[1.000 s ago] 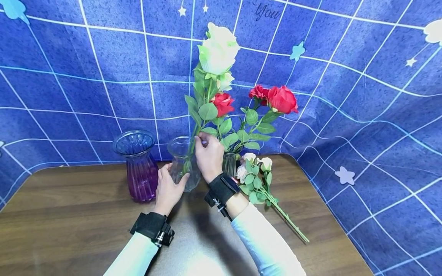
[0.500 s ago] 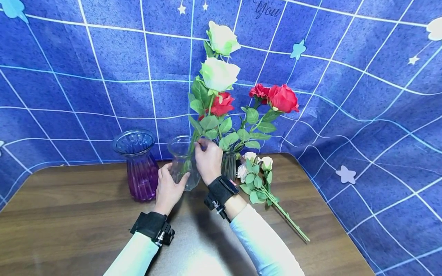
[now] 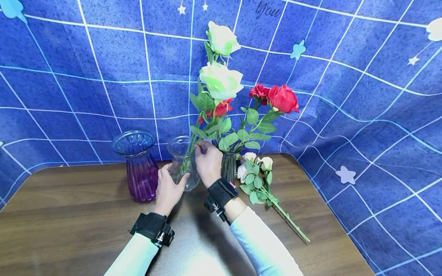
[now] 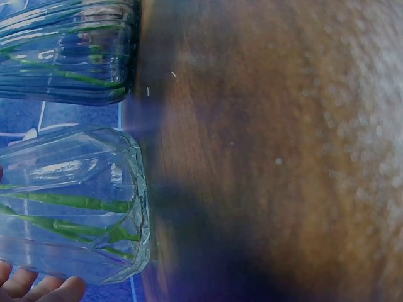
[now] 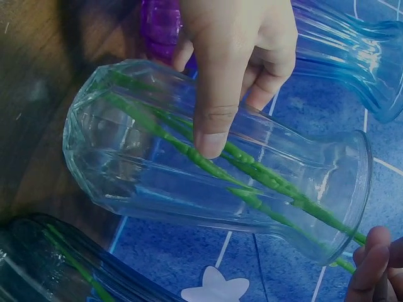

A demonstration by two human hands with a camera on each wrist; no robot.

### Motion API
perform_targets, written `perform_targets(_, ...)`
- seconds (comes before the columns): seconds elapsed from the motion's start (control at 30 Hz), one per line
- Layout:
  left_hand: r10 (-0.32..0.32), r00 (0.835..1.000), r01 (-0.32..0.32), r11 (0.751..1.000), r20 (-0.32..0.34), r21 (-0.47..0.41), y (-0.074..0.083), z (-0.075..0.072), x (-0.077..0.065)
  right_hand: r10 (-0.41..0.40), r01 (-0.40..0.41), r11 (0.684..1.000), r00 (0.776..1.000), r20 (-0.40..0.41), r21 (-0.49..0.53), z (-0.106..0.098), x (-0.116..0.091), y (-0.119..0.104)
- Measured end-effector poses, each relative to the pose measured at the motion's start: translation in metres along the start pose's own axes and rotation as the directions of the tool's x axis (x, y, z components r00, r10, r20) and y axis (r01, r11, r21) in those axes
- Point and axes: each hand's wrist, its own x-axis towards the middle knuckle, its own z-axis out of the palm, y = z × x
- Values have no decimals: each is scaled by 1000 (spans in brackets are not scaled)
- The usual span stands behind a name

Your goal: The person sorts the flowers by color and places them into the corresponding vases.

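The lower white rose (image 3: 221,81) now sits further down; the right hand (image 3: 209,161) pinches green stems (image 5: 272,180), while the left hand (image 3: 170,189) grips the clear vase (image 3: 177,162).

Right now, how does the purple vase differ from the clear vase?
The purple vase is tinted purple and blue, while the clear vase is colorless. No stems rise from the purple vase; green stems lean inside the clear vase. The left hand holds the clear vase, not the purple vase. Both have flared rims and stand upright on the table.
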Motion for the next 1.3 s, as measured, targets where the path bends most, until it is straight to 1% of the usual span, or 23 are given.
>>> perform_targets(0.2,3,1000,-3,1000,-9,-4,1,-1,0,-26,25,999,1000,1,34,-1,-4,4)
perform_targets(0.3,9,1000,-9,1000,-15,-3,0,0,0,-26,26,999,1000,0,41,-2,-7,9)
perform_targets(0.47,12,1000,-12,1000,-19,3,0,1,0,-16,16,1000,1000,-1,8,-3,-10,15)
perform_targets(0.57,8,1000,-8,1000,-22,7,0,1,0,12,-12,1000,1000,10,-2,-4,-11,17)
perform_targets(0.73,5,1000,-5,1000,-19,13,1,0,-1,73,-74,997,997,32,25,-6,-13,20)
perform_targets(0.97,3,1000,-3,1000,-21,13,2,0,1,-2,2,1000,1000,21,-12,-11,-18,28)
perform_targets(1.2,-9,1000,9,1000,-2,14,-1,-1,1,-7,7,999,1000,18,34,-19,-23,35)
perform_targets(1.3,1,1000,-1,1000,-2,10,-2,-1,0,-9,9,999,1000,13,33,-24,-24,39)
